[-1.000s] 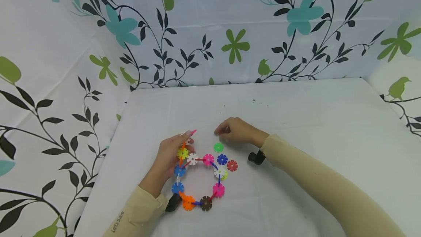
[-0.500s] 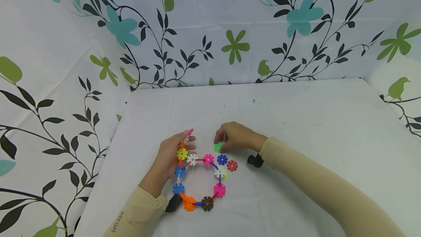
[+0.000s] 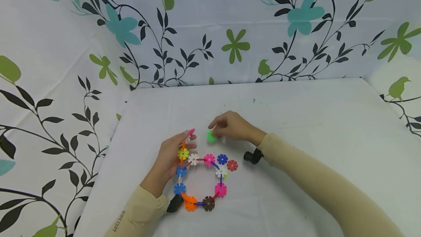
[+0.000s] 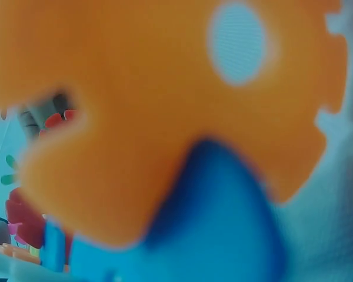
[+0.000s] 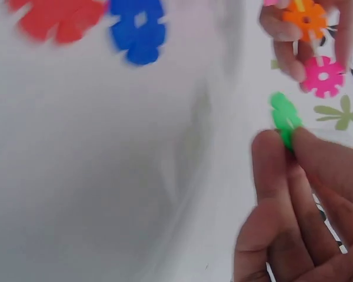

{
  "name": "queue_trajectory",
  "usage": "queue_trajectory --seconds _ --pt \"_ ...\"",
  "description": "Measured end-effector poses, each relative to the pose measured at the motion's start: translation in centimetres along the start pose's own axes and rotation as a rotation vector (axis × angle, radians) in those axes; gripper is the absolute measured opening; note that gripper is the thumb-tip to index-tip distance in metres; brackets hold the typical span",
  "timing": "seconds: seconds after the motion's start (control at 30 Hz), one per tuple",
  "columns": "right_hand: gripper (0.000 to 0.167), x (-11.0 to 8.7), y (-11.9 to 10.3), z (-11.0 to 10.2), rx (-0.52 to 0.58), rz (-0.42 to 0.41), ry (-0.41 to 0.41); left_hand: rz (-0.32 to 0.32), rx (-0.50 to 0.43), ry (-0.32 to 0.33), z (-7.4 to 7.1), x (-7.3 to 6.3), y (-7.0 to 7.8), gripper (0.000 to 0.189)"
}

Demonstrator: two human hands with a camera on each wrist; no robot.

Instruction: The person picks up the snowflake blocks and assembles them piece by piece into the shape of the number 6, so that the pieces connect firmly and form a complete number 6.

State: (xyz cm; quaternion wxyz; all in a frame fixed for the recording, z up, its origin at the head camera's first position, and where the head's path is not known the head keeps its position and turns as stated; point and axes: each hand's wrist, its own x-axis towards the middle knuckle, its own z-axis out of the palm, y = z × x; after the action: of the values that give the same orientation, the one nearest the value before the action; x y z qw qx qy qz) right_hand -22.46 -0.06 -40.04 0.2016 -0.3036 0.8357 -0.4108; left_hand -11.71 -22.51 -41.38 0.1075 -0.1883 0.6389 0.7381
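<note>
My right hand (image 3: 234, 126) pinches a green notched disc (image 5: 286, 118) between thumb and fingers, above the table. To its left, my left hand (image 3: 171, 154) holds the upper end of a chain of linked notched discs, where a pink disc (image 5: 324, 77) sticks out past the thumb. The chain runs down through a yellow disc (image 3: 183, 154) into a ring of blue, white, pink, brown and orange discs (image 3: 190, 203). Very close in the left wrist view, an orange disc (image 4: 135, 129) slotted with a blue disc (image 4: 223, 235) hides most of that hand.
A loose dark blue disc (image 3: 222, 159) and a loose red disc (image 3: 232, 165) lie right of the ring. The table (image 3: 296, 120) is covered in white cloth, with a leaf-printed curtain (image 3: 197, 21) behind and at the left. Black cameras (image 3: 253, 156) sit at the wrists.
My right hand came down to the green disc on the table, took it between thumb and fingers, and lifted it up and left toward the left hand. The left hand stayed nearly still.
</note>
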Motion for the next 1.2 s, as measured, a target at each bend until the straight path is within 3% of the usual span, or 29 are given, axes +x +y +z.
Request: queue_trajectory --seconds 0.23,0.4,0.97,1.2 --pt "0.018 0.3 -1.1 -0.1 0.182 -0.024 0.099 0.028 0.019 -0.038 0.2 -0.3 0.2 0.048" --pt "0.017 0.4 -1.5 0.0 0.224 -0.027 0.133 0.033 0.012 -0.050 0.4 -0.4 0.3 0.048" --pt "0.018 0.6 -1.6 0.5 0.255 -0.022 0.132 0.047 0.018 -0.061 0.2 -0.3 0.0 0.044" --pt "0.017 0.7 -2.0 0.7 0.200 -0.036 0.129 0.064 0.026 -0.084 0.1 -0.4 0.0 0.042"
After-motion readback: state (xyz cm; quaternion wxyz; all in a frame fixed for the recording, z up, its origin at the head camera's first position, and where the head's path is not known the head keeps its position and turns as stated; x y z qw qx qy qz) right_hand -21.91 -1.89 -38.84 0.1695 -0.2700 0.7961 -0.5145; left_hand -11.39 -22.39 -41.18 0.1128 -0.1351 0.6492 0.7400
